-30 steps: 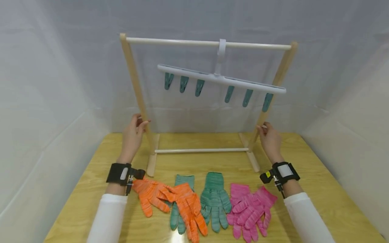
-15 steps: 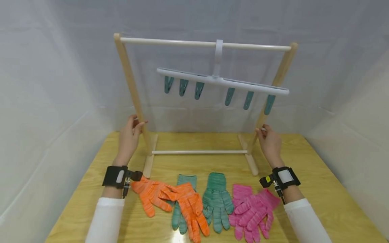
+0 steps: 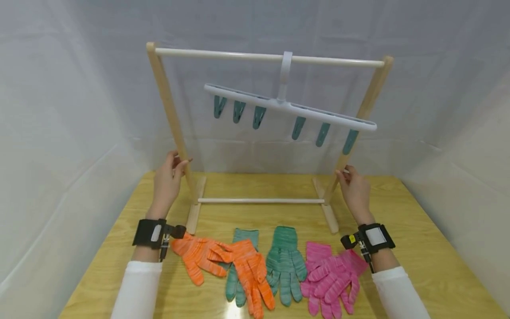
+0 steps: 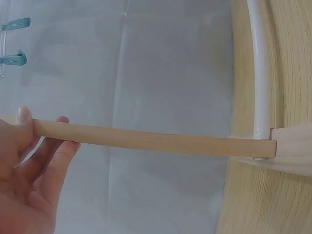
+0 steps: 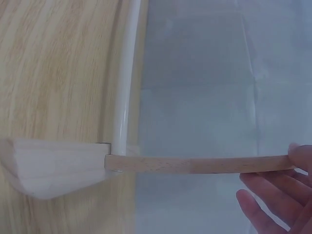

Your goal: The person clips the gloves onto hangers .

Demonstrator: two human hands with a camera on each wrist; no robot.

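Drying rack stands upright at the back of the wooden table, held at both side posts. Left post is gripped low by the left hand, thumb on one side, fingers curled round the other; same seen in the left wrist view. Right post is gripped low by the right hand, thumb and fingers pinched on it. White clip hanger is hooked on the top rail, tilted down to the right, six teal clips hung under it. Gloves are laid flat in front of the rack: orange gloves, green gloves, pink gloves, partly overlapped.
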